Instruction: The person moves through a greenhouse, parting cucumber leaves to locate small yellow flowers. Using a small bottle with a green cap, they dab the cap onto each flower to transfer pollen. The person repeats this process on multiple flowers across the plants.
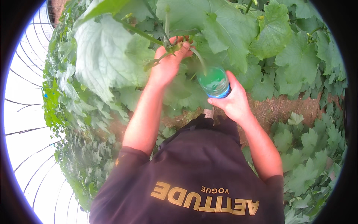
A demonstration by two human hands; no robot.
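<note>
My left hand (170, 61) pinches a green vine stem (176, 49) at a node, thumb on the near side. From these fingers a slender, pale green young fruit (199, 57) curves down to the right. Its blurred lower end is at the mouth of a clear plastic container (216, 90) with green liquid (214, 78) inside; whether it touches the liquid I cannot tell. The container, tilted and with a blue band near its base, is gripped from the right by my right hand (235, 100). A broad leaf (103, 53) hangs left of my left hand.
Dense lobed leaves (229, 28) spread beyond and around both hands. Bare brown soil (285, 109) runs across between the rows. More low plants (307, 173) grow at the lower right. At the far left, bright white sheeting (25, 112) is crossed by dark curved lines.
</note>
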